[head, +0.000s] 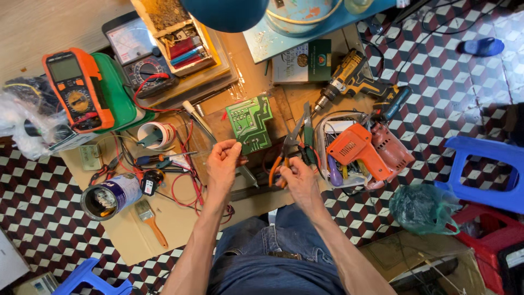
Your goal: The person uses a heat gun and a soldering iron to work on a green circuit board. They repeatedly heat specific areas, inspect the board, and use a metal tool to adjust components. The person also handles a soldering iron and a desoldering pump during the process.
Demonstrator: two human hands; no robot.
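Left hand (222, 163) pinches something small, too small to tell; right hand (297, 176) grips orange-handled pliers (285, 152). Risk: jaws slipping, nicking fingers or the green circuit board (250, 123) beside them.

At my twelve o'clock, the circuit board (250, 123) looks glossy green. My pliers (287, 148) have orange plastic grips, metal jaws, above matt brown cardboard (180, 218).

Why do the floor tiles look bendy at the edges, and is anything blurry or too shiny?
Head view: the wide lens curves the checkered floor toward the edges; the big blue round thing at the top is close and soft; light is even, with mild glare on the clear plastic bag; the left hand, right hand and green circuit board look sharp.
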